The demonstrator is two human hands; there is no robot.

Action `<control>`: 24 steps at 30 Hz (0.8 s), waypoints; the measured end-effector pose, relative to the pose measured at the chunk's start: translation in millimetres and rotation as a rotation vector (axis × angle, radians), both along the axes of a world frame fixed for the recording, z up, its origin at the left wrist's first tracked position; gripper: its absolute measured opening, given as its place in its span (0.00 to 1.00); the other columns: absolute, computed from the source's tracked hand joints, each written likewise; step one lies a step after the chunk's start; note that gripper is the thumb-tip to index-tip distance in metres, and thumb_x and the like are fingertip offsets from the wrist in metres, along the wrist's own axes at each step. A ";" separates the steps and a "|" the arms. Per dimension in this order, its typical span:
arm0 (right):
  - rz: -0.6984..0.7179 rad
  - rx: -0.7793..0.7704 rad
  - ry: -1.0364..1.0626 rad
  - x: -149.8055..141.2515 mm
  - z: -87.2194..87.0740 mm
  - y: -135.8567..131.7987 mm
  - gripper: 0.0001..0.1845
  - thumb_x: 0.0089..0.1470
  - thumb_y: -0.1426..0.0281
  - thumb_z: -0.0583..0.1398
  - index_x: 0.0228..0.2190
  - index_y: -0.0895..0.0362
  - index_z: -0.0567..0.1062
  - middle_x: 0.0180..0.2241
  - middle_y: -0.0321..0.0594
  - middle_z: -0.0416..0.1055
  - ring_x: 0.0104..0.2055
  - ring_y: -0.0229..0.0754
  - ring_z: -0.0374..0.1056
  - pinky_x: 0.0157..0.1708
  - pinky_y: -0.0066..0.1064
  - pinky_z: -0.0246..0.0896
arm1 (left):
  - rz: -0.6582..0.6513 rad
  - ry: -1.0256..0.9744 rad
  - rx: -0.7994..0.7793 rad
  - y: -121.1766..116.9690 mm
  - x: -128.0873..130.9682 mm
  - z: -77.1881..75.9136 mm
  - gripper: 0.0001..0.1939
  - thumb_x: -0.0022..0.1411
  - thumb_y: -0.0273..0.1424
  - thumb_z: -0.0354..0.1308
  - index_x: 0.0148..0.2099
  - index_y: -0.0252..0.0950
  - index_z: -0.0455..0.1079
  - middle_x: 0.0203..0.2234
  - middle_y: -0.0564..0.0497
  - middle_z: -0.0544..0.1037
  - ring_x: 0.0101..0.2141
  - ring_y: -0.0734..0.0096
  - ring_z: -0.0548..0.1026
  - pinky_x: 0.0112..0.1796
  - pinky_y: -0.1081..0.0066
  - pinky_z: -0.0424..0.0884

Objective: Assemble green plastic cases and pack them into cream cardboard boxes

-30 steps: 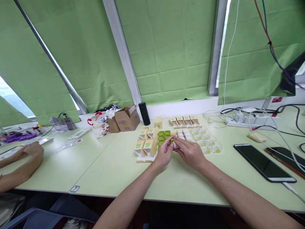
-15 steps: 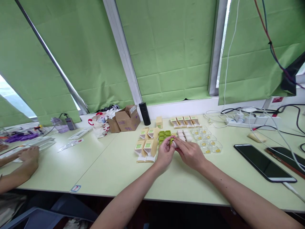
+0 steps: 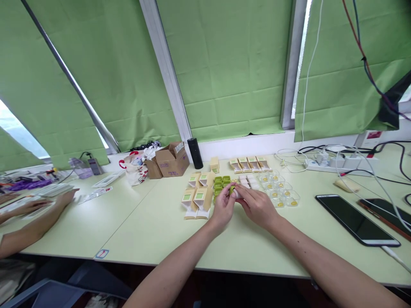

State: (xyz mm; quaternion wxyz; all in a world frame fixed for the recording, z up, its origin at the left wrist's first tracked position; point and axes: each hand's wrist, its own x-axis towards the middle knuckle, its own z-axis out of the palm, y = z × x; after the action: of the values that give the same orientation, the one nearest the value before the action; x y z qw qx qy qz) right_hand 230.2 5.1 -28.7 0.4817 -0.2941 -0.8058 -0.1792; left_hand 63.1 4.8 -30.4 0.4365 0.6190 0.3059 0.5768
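- Left hand (image 3: 224, 206): fingers curled closed around a small green piece (image 3: 232, 189), with little gap showing; the thumb lies along its near side.
- Right hand (image 3: 259, 207): fingers drawn together against a white piece (image 3: 237, 194), which meets or nearly meets the green one; exact contact is hidden by the fingers.
- Location of both pieces: between the two hands, in front of the person, over the table (image 3: 150, 233). Whether they touch its surface cannot be told.
- Green piece, handling: probably light and fairly stiff, perhaps moulded plastic; its smooth look suggests some slip. Best held by opposite side walls, between thumb and forefinger, leaving the end that faces the white piece free.
- White piece, handling: likely light; hard or soft cannot be told. A fingertip pinch at its sides should suffice, with gentle pressure in case it dents.
- Green cups (image 3: 218, 185): set in rows just beyond the left hand; seemingly rigid, best lifted by the outer walls.
- Pale pieces (image 3: 253, 183), pinkish and white: grouped beyond the right hand; apparently light.
- Clear containers (image 3: 280, 192), yellow inside: clustered to the right; thin-looking, perhaps easily crushed, so better taken by the rim.
- Open cartons (image 3: 196, 197): standing left of the green cups; likely folding card, liable to crease, best gripped low on the sides.
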 end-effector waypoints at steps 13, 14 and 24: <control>0.041 0.052 0.053 -3.1 -6.6 3.9 0.22 0.69 0.76 0.58 0.62 0.58 0.74 0.53 0.54 0.81 0.52 0.53 0.81 0.48 0.43 0.81 | -0.022 0.003 -0.060 -0.9 1.0 3.1 0.34 0.62 0.52 0.70 0.61 0.36 0.70 0.59 0.37 0.78 0.60 0.51 0.75 0.62 0.55 0.70; 0.037 0.045 0.054 -3.1 -6.7 4.0 0.22 0.68 0.76 0.59 0.61 0.58 0.74 0.53 0.54 0.81 0.52 0.53 0.81 0.48 0.43 0.81 | -0.018 0.005 -0.062 -1.0 1.0 3.1 0.34 0.62 0.52 0.70 0.61 0.36 0.71 0.58 0.37 0.78 0.60 0.51 0.75 0.62 0.55 0.70; 0.021 0.054 0.044 -4.6 -4.8 3.9 0.18 0.69 0.77 0.58 0.57 0.59 0.76 0.52 0.55 0.82 0.50 0.53 0.82 0.46 0.44 0.82 | 0.003 0.016 -0.066 -1.2 1.9 3.0 0.33 0.63 0.52 0.69 0.60 0.36 0.71 0.57 0.38 0.78 0.59 0.53 0.76 0.60 0.56 0.72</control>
State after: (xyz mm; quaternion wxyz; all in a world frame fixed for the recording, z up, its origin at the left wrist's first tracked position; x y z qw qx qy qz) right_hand 225.6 9.0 -33.6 0.5090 -0.2764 -0.7929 -0.1892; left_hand 65.0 3.6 -27.5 0.4534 0.6083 0.3293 0.5621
